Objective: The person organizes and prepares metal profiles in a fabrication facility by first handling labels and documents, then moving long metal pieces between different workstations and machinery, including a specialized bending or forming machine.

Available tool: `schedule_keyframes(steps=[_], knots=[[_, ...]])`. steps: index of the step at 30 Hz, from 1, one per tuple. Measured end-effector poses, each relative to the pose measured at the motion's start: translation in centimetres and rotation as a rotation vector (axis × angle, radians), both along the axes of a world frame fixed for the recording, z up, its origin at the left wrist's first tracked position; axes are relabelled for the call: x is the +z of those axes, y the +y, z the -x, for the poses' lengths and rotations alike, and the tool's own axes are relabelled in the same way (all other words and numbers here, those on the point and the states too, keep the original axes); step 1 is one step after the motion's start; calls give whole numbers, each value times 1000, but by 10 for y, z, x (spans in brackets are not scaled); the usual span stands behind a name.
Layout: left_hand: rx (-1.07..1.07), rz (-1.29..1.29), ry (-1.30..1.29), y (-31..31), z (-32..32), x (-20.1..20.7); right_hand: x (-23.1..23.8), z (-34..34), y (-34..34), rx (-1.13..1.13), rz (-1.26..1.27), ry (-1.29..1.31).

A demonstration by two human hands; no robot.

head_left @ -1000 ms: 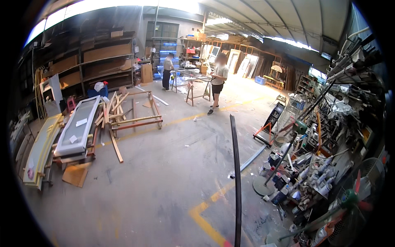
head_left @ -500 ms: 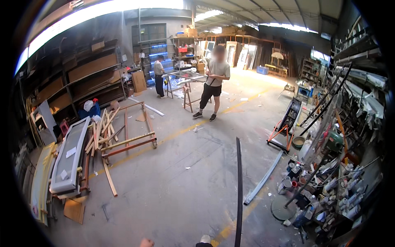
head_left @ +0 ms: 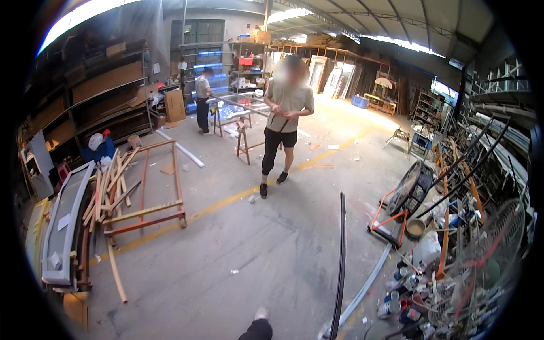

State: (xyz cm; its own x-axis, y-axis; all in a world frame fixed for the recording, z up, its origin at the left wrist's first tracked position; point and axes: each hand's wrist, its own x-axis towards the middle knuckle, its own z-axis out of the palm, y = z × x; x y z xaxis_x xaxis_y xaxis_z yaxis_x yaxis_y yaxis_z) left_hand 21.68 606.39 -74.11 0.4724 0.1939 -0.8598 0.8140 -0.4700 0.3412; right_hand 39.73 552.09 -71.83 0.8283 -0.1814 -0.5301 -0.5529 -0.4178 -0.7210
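Neither my left hand nor my right hand shows in the view now. My own foot and dark trouser leg [head_left: 258, 328] come in at the lower edge. A long, thin black bar [head_left: 341, 260] rises into view from the bottom, right of my leg. Its lower end is cut off by the frame, so I cannot tell whether a hand holds it. Beside it a pale blue-grey strip [head_left: 368, 283] lies along the floor. Ahead, a co-worker [head_left: 289, 107] in a light shirt and black trousers stands facing me, both hands together at the chest on something thin and dark.
To the left are an orange metal trolley frame [head_left: 144, 226], loose wooden strips [head_left: 110, 187] and a grey framed panel [head_left: 68, 232]. A large fan [head_left: 411, 190] and cluttered cans [head_left: 391, 309] line the right side. Farther back, another person [head_left: 203, 102] works at a trestle table [head_left: 243, 105].
My view has moved forward and turned slightly right. The near co-worker has stepped closer. My left hand, at the lower edge before, has gone out of view. The black bar still stands in view.
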Motion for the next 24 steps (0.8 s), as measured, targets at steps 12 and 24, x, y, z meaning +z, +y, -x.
schedule_keyframes(steps=[12,24], knots=[[-40,-81,-681,62,-734,193,66,-383,66,62,115,376],[-358,-36,75,-9,-934,59,52,-903,-47,87,189,462]])
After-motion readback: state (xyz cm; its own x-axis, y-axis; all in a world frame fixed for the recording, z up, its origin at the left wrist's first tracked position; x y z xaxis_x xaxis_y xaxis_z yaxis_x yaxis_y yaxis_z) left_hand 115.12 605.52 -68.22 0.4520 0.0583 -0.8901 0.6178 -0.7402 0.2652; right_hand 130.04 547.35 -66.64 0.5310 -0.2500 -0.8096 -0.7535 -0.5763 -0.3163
